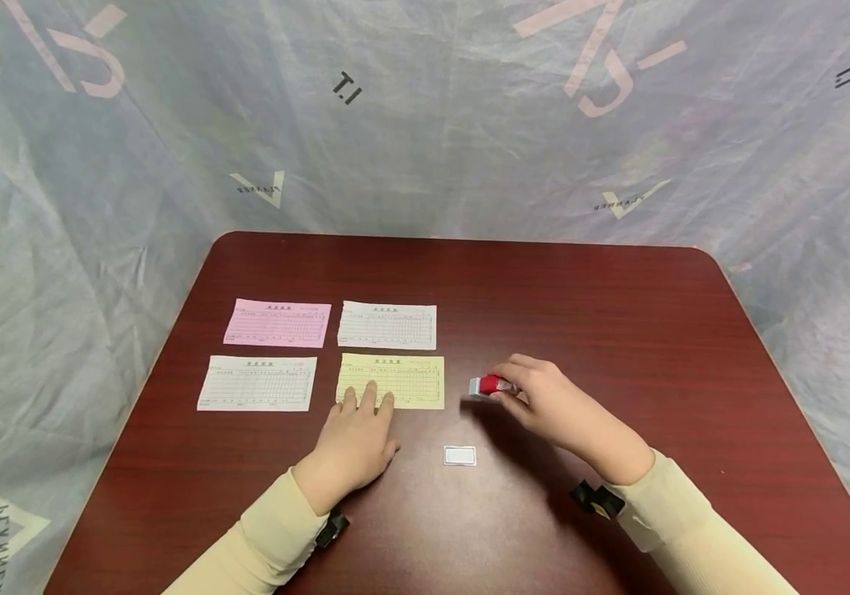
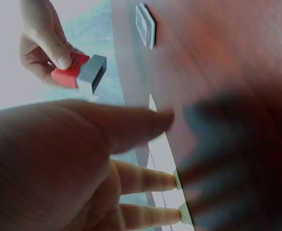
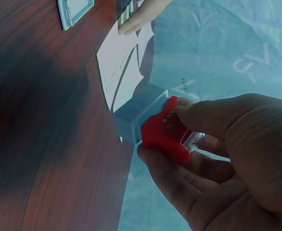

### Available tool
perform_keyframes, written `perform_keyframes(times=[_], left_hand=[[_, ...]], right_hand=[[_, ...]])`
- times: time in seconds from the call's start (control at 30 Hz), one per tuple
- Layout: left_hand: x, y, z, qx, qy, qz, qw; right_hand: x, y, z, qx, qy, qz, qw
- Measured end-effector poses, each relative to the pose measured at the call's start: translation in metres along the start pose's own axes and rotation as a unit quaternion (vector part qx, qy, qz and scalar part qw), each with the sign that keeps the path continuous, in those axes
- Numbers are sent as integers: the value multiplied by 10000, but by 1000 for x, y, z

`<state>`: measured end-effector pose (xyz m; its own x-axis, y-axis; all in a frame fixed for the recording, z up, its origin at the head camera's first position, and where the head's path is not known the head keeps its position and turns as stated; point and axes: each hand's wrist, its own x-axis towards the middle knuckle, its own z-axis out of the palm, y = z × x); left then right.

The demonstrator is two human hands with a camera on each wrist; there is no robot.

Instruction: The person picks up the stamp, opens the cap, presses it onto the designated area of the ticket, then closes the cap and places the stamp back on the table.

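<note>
My right hand (image 1: pixel 539 392) pinches a red and grey self-inking stamp (image 1: pixel 490 385) between thumb and fingers. In the right wrist view the stamp (image 3: pixel 165 130) lies on its side in the grip, its grey base pointing away from the palm. It is held above the table, right of a yellow printed slip (image 1: pixel 413 384). The fingertips of my left hand (image 1: pixel 353 442) rest on the lower left part of that slip, fingers spread. A small rectangular stamp cap (image 1: pixel 459 455) with a pale inside lies on the table between the two hands.
Behind the yellow slip lies a white slip (image 1: pixel 387 326). To the left are a pink slip (image 1: pixel 278 323) and another white slip (image 1: pixel 257 383). All rest on a dark red wooden table (image 1: pixel 618 306), with grey printed cloth (image 1: pixel 425 124) hanging behind it.
</note>
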<state>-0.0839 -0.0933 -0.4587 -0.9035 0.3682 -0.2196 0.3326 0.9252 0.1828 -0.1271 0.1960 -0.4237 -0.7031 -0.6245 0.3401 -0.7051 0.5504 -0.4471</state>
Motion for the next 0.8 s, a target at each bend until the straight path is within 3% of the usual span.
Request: perform_keyframes(times=[0.2, 0.6, 0.8], left_hand=[[-1, 4, 4, 91, 214, 150, 9996], [-1, 21, 11, 290, 382, 566, 9972], [0, 29, 13, 414, 395, 669, 9961]], right_hand=[[1, -1, 2, 46, -67, 33, 10000], [2, -2, 5, 115, -44, -8, 9999], [3, -2, 5, 120, -246, 32, 9996]])
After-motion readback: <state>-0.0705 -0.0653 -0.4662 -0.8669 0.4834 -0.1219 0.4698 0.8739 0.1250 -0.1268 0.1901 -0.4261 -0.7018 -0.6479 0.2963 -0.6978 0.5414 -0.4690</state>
